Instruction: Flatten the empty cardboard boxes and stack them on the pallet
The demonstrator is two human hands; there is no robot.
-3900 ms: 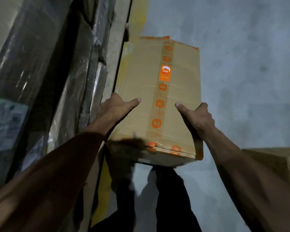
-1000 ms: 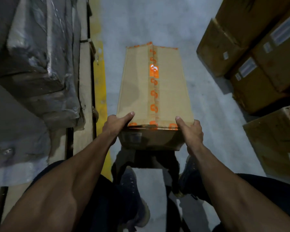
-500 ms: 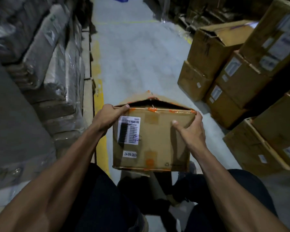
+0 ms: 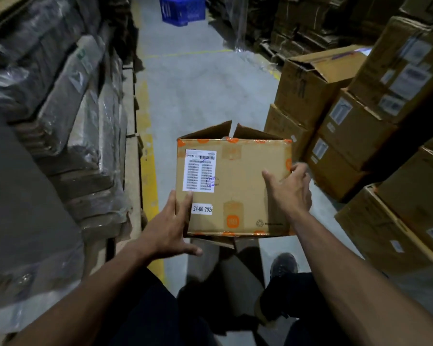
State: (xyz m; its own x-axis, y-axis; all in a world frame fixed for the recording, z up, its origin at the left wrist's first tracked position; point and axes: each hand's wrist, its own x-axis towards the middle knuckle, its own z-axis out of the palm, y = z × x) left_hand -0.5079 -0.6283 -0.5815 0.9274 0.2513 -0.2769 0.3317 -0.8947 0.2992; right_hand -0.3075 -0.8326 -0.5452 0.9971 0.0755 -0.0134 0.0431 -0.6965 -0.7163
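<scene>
- The cardboard box (image 4: 231,188) had been tipped up on end in front of the person, its labelled face turned toward the camera and held in the air above the concrete aisle floor (image 4: 198,83).
- Its far flaps had sprung open: two stood up behind the top edge, where half a second before only a dark slit showed along that edge. A flap also hung loose under the bottom edge.
- By my reading, the orange tape no longer held the ends closed, so the box was ready to be pushed flat but was not yet collapsed.
- The left hand (image 4: 171,227) had dropped from the upper left corner to the lower left corner, fingers fairly straight against the face and side, thumb spread below.
- The right hand (image 4: 289,189) gripped the right edge, thumb on the near face and fingers curled round the side.
- One second before, the box lay lengthwise away from the person, taped top up, both hands at its near end.
- The camera view had lifted since then: a blue plastic crate (image 4: 183,10) now showed far up the aisle, stacked cartons (image 4: 355,126) stood on the right, and wrapped flattened cardboard (image 4: 85,101) lay piled on the wooden pallet (image 4: 129,156) at the left.
</scene>
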